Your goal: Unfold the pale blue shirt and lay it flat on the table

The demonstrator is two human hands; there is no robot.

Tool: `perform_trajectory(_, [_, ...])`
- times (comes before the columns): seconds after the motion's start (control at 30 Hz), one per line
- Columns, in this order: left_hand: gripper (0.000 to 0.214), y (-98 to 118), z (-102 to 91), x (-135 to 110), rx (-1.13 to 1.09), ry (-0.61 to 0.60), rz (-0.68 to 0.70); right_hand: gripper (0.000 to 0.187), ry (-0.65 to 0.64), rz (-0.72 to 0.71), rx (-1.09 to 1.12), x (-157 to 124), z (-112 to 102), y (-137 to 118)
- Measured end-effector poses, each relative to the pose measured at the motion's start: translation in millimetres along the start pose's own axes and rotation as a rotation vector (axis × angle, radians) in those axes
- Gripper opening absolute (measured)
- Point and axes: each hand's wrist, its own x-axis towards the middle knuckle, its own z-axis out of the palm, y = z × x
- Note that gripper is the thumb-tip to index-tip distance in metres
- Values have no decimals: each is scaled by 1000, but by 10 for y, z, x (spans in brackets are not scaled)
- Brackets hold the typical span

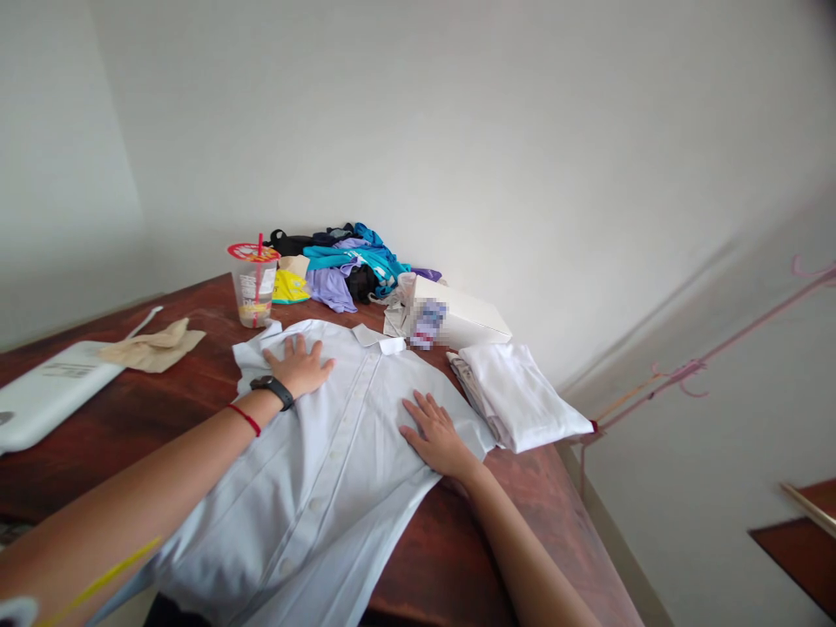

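Plastic cup [253, 294] with red straw, heap of coloured clothes [349, 266], white box [461, 315], folded white garments [519, 394], beige cloth [153, 346]

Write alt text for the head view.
Both hands, left hand and right hand, press flat on a pale blue shirt spread on a wooden table. Folded white cloth, a cup and a clothes pile lie beyond.

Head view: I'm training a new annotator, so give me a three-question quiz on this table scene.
1. True or false: both hands lie flat on the shirt.
2. What stands left of the clothes pile: A) cup, B) kettle, C) vase?
3. Which wrist wears the black band?

Key: 1. True: left hand and right hand press it open-palmed. 2. A, the cup with a red straw. 3. The left.
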Motion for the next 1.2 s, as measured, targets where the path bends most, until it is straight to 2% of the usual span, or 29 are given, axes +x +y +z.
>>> perform_trajectory(0.2, [67, 23, -28, -71, 37, 31, 19, 66, 0, -12, 8, -8, -18, -6])
perform_trajectory(0.3, [61, 70, -121, -278, 80, 30, 83, 67, 17, -22, 15, -3, -1, 14])
perform_trajectory(0.4, [52, 145, -220, -764, 123, -45, 220, 67, 32, -45, 35, -2, 7, 32])
perform_trajectory(0.43, [47, 173, -249, -990, 121, -87, 305, 67, 40, -54, 43, -4, 5, 35])
perform_trajectory(0.5, [42, 227, -296, -1490, -35, -198, 537, 67, 50, -72, 63, -10, -3, 40])
perform_trajectory(0.6, [34, 293, -336, -2169, -215, -285, 547, 69, 58, -84, 99, -20, -21, 47])
perform_trajectory(0.7, [42, 339, -322, -2546, -253, -376, 438, 69, 58, -78, 126, -25, -38, 51])
perform_trajectory(0.8, [70, 366, -258, -2647, -227, -341, 350, 67, 68, -90, 133, -32, -50, 57])
perform_trajectory(0.87, [76, 388, -206, -2646, -181, -287, 309, 65, 79, -102, 126, -37, -56, 66])
perform_trajectory(0.93, [69, 431, -171, -2632, -121, -244, 271, 63, 87, -109, 117, -41, -58, 77])
perform_trajectory(1.03, [46, 566, -187, -2629, -43, -229, 245, 61, 86, -114, 109, -38, -50, 97])
perform_trajectory(1.13, [24, 781, -279, -2684, -44, -275, 310, 62, 88, -121, 102, -28, -34, 110])
perform_trajectory(1.2, [23, 940, -348, -2761, -80, -330, 385, 62, 92, -125, 93, -25, -31, 112])
